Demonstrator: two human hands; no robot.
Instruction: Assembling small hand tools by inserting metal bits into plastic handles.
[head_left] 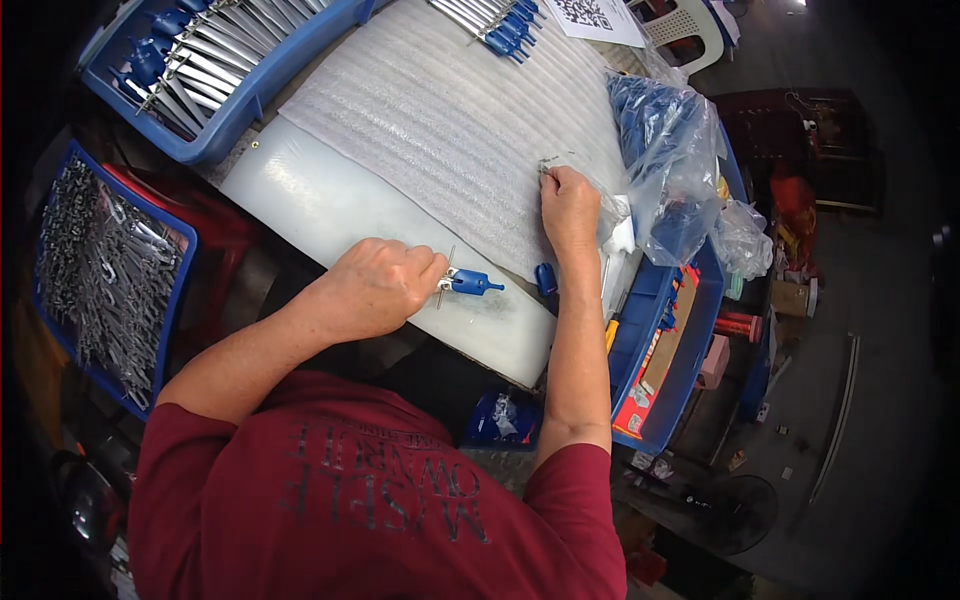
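My left hand [385, 285] is closed around a metal piece with a blue plastic end [468, 282], held just above the white board [300, 180]. A thin metal pin sticks out crosswise beside the blue part, and the fist hides the rest. Farther off, my right hand [570, 205] has its fingertips pinched together over the foam sheet [430, 120]. Small dark bits [553, 160] lie at those fingertips; what the fingers hold, if anything, is too small to make out. A loose blue plastic part [545, 279] lies beside my right forearm.
A blue bin of blue-ended metal pieces [215, 60] stands at the far left, with similar pieces [495, 25] lying on the foam. A blue tray of small metal parts [110, 280] is at left. Plastic bags [665, 160] and another blue bin [655, 360] border the right side.
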